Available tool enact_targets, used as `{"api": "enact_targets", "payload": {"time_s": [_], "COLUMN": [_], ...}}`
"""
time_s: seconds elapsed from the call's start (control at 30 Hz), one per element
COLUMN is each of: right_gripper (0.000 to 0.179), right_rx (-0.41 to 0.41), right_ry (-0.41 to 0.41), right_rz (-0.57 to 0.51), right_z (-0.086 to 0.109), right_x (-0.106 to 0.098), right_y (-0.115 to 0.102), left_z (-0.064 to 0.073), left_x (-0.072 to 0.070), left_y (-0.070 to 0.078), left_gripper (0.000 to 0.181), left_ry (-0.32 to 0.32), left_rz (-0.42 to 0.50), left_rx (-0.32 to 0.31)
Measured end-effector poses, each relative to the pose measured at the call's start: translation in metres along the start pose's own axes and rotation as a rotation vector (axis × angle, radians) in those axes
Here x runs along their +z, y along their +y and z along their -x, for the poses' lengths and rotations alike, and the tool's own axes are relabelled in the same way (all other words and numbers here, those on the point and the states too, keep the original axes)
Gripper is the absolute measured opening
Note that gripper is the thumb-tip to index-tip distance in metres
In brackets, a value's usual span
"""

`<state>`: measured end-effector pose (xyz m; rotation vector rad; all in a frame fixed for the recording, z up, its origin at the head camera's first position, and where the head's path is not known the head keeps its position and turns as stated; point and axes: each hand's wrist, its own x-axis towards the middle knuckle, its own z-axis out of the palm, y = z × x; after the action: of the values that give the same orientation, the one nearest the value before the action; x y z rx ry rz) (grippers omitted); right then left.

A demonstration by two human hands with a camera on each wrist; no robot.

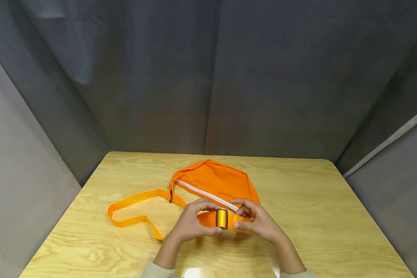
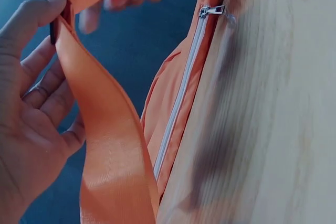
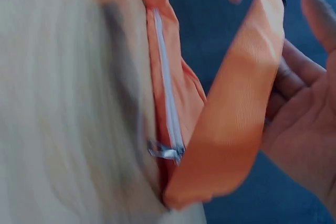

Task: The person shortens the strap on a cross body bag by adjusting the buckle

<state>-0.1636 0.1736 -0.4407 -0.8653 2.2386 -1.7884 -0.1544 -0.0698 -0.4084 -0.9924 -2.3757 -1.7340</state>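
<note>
An orange waist bag lies on the table with its white zipper facing the person. In front of it, an orange strap is held up off the tabletop. My left hand pinches a black slide buckle on that strap between thumb and fingers. Close by on the right is my right hand, its fingers partly hidden behind the strap. In the right wrist view its thumb stands apart from the strap, with the fingers loosely bent. A metal zipper pull hangs at one zipper end.
The strap's long loop spreads over the left side of the wooden table. A small black fitting sits at the bag's left end. Grey curtains enclose the table at the back and sides.
</note>
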Motion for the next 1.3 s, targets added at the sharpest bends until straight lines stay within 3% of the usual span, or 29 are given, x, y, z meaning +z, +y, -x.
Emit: {"api": "enact_targets", "payload": {"time_s": [0.13, 0.23, 0.53, 0.73, 1.0, 1.2, 1.3], "right_gripper": [0.019, 0.012, 0.008, 0.010, 0.010, 0.018, 0.016], "right_rx": [0.035, 0.052, -0.067, -0.022, -0.022, 0.016, 0.025], "right_ry": [-0.085, -0.118, -0.047, -0.019, 0.002, -0.045, -0.062], "right_rz": [-0.020, -0.081, -0.129, -0.132, -0.137, -0.075, -0.082], "right_z": [0.002, 0.004, 0.004, 0.001, -0.005, 0.000, 0.005], "right_x": [-0.014, -0.018, -0.011, -0.003, 0.006, -0.004, -0.009], "right_y": [0.003, 0.006, 0.012, 0.012, 0.006, 0.009, 0.015], "left_z": [0.002, 0.002, 0.003, 0.003, 0.001, 0.001, 0.004], "left_x": [-0.004, -0.006, -0.005, -0.002, 0.004, 0.001, 0.001], "left_y": [-0.002, -0.003, -0.002, -0.003, -0.007, -0.007, -0.018], "left_gripper": [0.043, 0.043, 0.045, 0.044, 0.044, 0.042, 0.043], "left_ry": [0.031, 0.030, 0.034, 0.040, 0.013, 0.035, 0.047], "left_rz": [0.006, 0.000, 0.000, 0.001, 0.020, -0.012, -0.014], "left_rx": [0.014, 0.028, 0.055, 0.080, 0.087, 0.074, 0.038]}}
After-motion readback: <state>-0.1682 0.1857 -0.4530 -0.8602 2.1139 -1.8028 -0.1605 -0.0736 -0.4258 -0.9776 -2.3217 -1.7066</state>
